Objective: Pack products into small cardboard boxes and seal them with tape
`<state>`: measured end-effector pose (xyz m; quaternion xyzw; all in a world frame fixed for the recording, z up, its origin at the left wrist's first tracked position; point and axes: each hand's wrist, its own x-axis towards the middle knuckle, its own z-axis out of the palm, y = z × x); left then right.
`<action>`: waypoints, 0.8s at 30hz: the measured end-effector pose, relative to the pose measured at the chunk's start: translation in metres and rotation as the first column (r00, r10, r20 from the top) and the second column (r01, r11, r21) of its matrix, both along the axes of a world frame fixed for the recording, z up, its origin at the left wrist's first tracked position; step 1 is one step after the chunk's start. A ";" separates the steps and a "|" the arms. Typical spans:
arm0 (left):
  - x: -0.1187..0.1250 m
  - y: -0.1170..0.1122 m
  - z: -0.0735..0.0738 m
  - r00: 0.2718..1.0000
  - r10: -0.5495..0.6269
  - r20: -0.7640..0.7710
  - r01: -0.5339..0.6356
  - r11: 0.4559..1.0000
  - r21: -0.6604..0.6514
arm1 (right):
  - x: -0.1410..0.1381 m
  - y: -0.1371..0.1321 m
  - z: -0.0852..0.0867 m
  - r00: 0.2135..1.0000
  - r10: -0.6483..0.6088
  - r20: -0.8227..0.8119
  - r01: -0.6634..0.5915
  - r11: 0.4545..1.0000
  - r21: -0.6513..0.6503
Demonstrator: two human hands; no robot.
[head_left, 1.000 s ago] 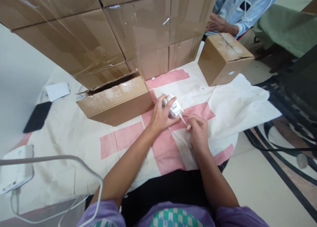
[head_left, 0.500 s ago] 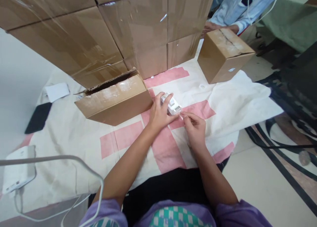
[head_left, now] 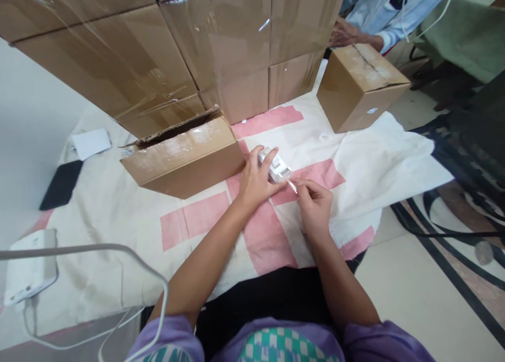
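A small white plastic device (head_left: 277, 167) with a little dark window at its near end lies on the cloth. My left hand (head_left: 256, 175) is closed around it, fingers over the far side and thumb along the near edge. Just right of the device, my right hand (head_left: 314, 201) pinches a thin, shiny white strip (head_left: 292, 186) between thumb and forefinger. The strip's other end reaches the device's near end; whether it is attached there I cannot tell.
Behind stands a wall of taped cardboard boxes (head_left: 221, 41). An open carton (head_left: 189, 162) sits left of my hands, a closed box (head_left: 363, 88) to the right. Another person's hand (head_left: 345, 34) shows behind it. A power bank (head_left: 33, 264), cable (head_left: 118, 249) and black phone (head_left: 62, 185) are leftward.
My right hand has moved slightly right, away from the device, and more of the thin strip shows between them. The left hand keeps its hold. The other person's hand has shifted a little.
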<state>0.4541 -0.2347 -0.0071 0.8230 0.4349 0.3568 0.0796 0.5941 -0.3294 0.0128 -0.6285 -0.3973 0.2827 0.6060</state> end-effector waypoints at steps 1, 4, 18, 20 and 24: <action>0.000 0.000 0.000 1.000 0.004 -0.002 -0.004 1.000 -0.001 | 0.000 0.000 0.000 1.000 -0.005 0.005 0.005 1.000 -0.002; 0.000 0.000 -0.001 1.000 0.015 -0.009 -0.015 1.000 -0.005 | 0.000 0.000 0.000 1.000 -0.015 0.016 0.015 1.000 -0.005; 0.000 0.002 -0.003 1.000 0.009 -0.023 -0.008 0.999 0.039 | 0.003 0.000 0.000 0.999 -0.026 0.033 0.027 0.999 -0.034; 0.000 0.003 -0.003 1.000 -0.007 -0.021 0.008 0.999 0.053 | 0.004 0.000 -0.001 0.999 -0.014 0.032 0.016 0.999 -0.042; -0.001 0.002 -0.001 0.998 -0.069 -0.011 0.070 0.996 0.055 | 0.005 0.000 -0.002 1.000 0.007 0.015 -0.006 0.999 -0.044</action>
